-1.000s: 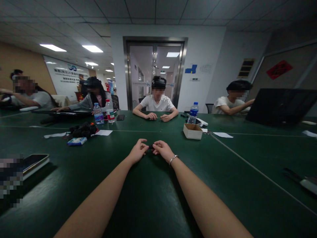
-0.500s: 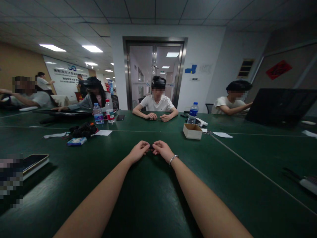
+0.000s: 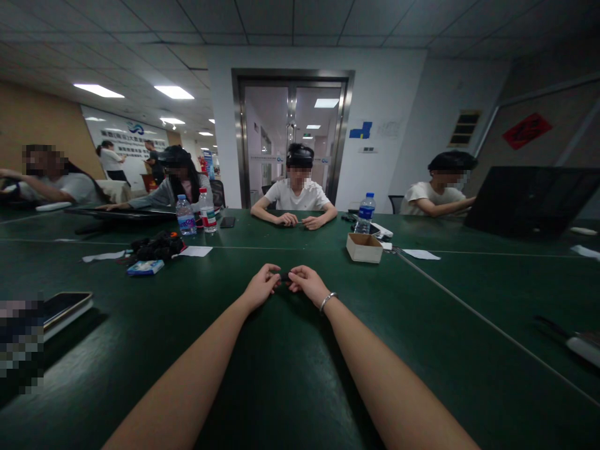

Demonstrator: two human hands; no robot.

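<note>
Between my two hands is a small dark object (image 3: pixel 284 277), too small and shaded to tell its kind. My left hand (image 3: pixel 261 287) has thumb and fingers closed at the object's left end. At its right end, my right hand (image 3: pixel 308 284) pinches it between thumb and fingertips. A silver bracelet (image 3: pixel 327 302) circles my right wrist. Both forearms reach forward over the dark green table (image 3: pixel 285 375), and the hands are close to its surface. Most of the object is covered by my fingers.
Right of my hands stands an open cardboard box (image 3: pixel 364 249), with a water bottle (image 3: pixel 366 210) behind it. Left lie a blue-white packet (image 3: pixel 145 267), a black tangled bundle (image 3: pixel 154 247) and a phone (image 3: pixel 68 306). Across the table sits a person in a headset (image 3: pixel 300 194).
My left fingers have shifted slightly left, so more of the dark object shows between the hands. My right hand has stayed in place.
</note>
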